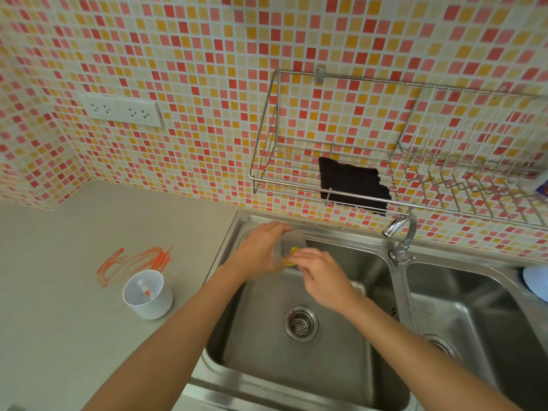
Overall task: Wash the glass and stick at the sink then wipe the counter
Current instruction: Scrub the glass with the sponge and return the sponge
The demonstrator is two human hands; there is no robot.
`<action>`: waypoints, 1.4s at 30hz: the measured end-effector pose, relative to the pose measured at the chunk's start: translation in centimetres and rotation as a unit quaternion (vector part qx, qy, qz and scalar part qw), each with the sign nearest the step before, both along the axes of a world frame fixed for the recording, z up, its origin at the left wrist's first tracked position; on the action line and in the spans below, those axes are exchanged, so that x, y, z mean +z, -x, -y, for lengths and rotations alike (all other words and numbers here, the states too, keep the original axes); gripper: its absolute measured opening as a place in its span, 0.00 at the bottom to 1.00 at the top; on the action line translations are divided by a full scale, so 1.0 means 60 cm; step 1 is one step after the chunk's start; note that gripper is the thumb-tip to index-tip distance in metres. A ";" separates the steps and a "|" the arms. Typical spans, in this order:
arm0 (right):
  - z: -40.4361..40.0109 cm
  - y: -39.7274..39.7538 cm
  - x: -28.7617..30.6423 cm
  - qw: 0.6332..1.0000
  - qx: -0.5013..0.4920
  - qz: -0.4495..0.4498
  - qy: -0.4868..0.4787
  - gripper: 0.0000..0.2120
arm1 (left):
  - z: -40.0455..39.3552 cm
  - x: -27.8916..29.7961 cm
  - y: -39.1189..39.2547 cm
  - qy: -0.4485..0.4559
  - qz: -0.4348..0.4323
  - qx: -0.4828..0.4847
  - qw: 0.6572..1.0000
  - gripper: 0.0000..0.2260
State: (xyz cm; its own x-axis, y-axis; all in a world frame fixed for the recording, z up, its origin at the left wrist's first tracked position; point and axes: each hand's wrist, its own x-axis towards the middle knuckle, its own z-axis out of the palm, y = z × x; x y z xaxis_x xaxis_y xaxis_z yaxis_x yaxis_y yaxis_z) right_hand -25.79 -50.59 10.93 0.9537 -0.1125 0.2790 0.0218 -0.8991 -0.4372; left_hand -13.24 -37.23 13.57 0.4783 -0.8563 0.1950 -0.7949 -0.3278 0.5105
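Note:
Over the back of the left sink basin (296, 366), my left hand (256, 250) grips a clear glass (289, 243) tipped on its side, mouth toward the right. My right hand (320, 277) pinches a yellow sponge (292, 258) and presses it into the glass's mouth. On the grey counter (59, 336) to the left stands a white cup (148, 295) holding a short white stick with an orange tip (145, 290). Behind the cup, an orange smear (133, 262) marks the counter.
The faucet (401, 232) stands between the two basins, with the right basin (474, 321) beyond it. A wire rack (341, 185) on the tiled wall holds a dark cloth (353, 185). A pale blue object (536, 281) lies at the right edge. Wall sockets (121, 111) sit upper left.

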 end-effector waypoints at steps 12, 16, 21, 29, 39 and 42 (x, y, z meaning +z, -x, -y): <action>0.037 0.003 0.027 0.954 0.140 -0.011 0.266 0.25 | -0.015 -0.018 0.004 -0.030 -0.031 -0.025 0.999 0.36; 0.032 0.010 0.025 0.952 0.145 -0.012 0.268 0.22 | -0.017 -0.007 0.000 -0.034 -0.050 -0.026 0.998 0.38; 0.019 0.007 0.017 0.951 0.082 0.056 0.293 0.11 | -0.012 -0.016 0.005 0.003 -0.118 0.007 0.993 0.37; 0.000 0.003 0.003 0.965 0.037 0.089 0.244 0.11 | -0.010 -0.028 0.019 0.086 -0.070 0.085 0.990 0.40; 0.007 -0.009 0.032 0.984 0.087 -0.014 0.157 0.19 | -0.008 -0.013 0.002 0.006 0.067 0.027 0.997 0.32; 0.038 -0.019 0.038 0.924 0.099 0.034 0.369 0.17 | -0.007 -0.004 0.005 0.011 0.067 0.010 0.998 0.32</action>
State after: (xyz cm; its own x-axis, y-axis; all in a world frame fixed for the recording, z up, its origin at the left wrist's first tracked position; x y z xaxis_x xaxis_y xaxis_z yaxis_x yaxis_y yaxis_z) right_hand -24.66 -52.90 13.21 0.9125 0.3065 0.2710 0.2218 -0.9272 0.3018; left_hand -13.55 -36.84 13.33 0.4630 -0.8419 0.2772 -0.8500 -0.3330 0.4083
